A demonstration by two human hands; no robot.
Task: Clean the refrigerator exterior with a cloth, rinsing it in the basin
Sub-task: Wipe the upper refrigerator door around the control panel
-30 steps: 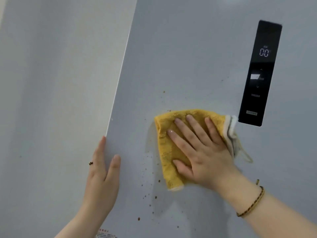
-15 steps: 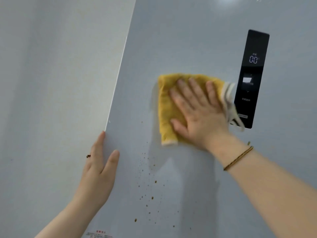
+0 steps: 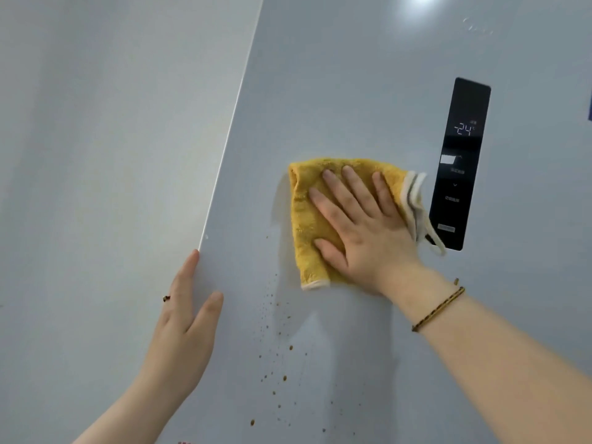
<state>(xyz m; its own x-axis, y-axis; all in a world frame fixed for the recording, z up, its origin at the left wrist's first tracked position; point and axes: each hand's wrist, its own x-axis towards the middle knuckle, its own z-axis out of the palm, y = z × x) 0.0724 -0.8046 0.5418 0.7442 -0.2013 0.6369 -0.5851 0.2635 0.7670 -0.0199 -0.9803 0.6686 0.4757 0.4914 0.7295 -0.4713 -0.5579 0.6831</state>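
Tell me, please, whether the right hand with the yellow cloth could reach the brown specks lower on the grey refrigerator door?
Probably yes: the right hand presses the yellow cloth flat just above the brown specks, with bare door between.

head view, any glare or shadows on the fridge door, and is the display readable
Head view: a bright glare spot sits at the door's top edge; the right hand and yellow cloth cast a soft shadow leftward; the control panel reads -24, smaller labels blurred.
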